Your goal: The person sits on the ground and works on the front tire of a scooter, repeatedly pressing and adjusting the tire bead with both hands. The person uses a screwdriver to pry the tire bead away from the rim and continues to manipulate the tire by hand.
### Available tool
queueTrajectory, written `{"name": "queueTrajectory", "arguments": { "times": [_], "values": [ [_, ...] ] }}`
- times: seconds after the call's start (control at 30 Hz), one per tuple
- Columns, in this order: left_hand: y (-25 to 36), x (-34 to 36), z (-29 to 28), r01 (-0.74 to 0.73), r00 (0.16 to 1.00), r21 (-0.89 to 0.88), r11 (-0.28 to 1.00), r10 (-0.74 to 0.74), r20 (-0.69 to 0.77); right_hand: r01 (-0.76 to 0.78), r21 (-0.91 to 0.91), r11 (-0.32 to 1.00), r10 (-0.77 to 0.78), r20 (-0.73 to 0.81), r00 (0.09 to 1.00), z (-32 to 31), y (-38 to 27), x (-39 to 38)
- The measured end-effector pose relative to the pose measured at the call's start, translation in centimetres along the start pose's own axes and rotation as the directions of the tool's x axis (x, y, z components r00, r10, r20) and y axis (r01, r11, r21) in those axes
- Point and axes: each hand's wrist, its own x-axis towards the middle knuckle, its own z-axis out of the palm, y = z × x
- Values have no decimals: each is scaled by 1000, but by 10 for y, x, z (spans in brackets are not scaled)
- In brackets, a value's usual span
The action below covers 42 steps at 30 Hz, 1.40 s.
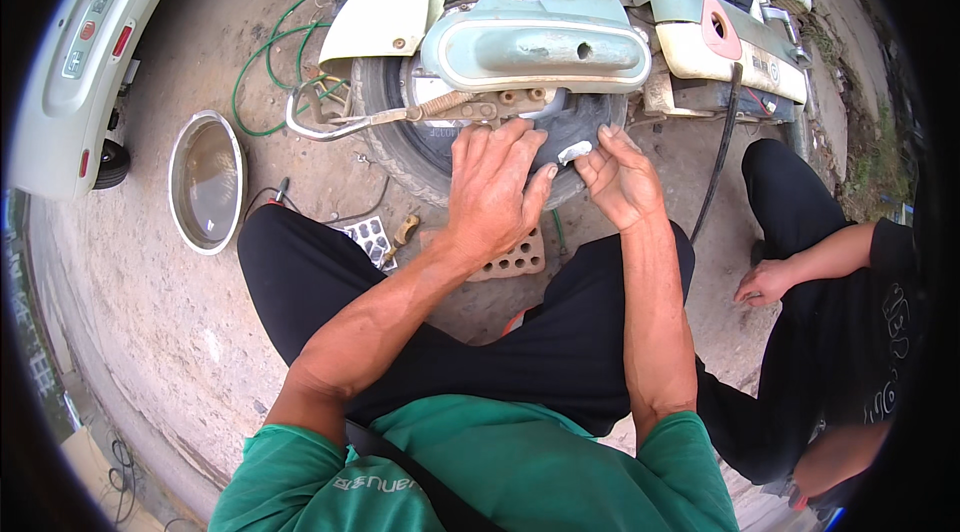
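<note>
A black inner tube [562,125] bulges out beside the tyre [385,127] of a scooter's wheel, with a small whitish patch [575,151] on its surface. My left hand [497,182] grips the tube left of the patch, fingers bent over it and thumb held apart. At the right, my right hand [622,180] has its fingers curled at the tube's edge, and their tips lie close to the patch. What sits under those fingers is partly hidden. The pale green scooter cover [540,44] is just above both hands.
A round basin of murky water [210,182] stands at left, near a parked car [85,52]. A brick with holes [515,257], a sheet of dark patches [368,237] and a yellowish tool [405,229] lie between my legs. A green hose [262,72] loops behind. Another person's hand [765,282] is at right.
</note>
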Motion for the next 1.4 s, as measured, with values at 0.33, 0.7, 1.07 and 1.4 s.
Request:
{"name": "queueTrajectory", "arguments": {
  "times": [0.33, 0.7, 1.07, 1.4],
  "values": [
    [-19, -3, -23, -126, 961, 105, 986, 96, 259, 65, -947, -315, -479, 218, 850, 53, -15, -10],
    [-9, -10, -51, -116, 857, 87, 989, 56, 513, 629, -361, -688, 256, 691, 676, 32, -53, -13],
    [3, -11, -57, -100, 939, 157, 983, 41, 341, 728, -267, -632, 360, 730, 581, 37, -55, 17],
    [-22, 2, -79, -77, 830, 198, 977, -47, 555, 785, -289, -548, 500, 639, 585, 59, -60, 28]
  ]
}}
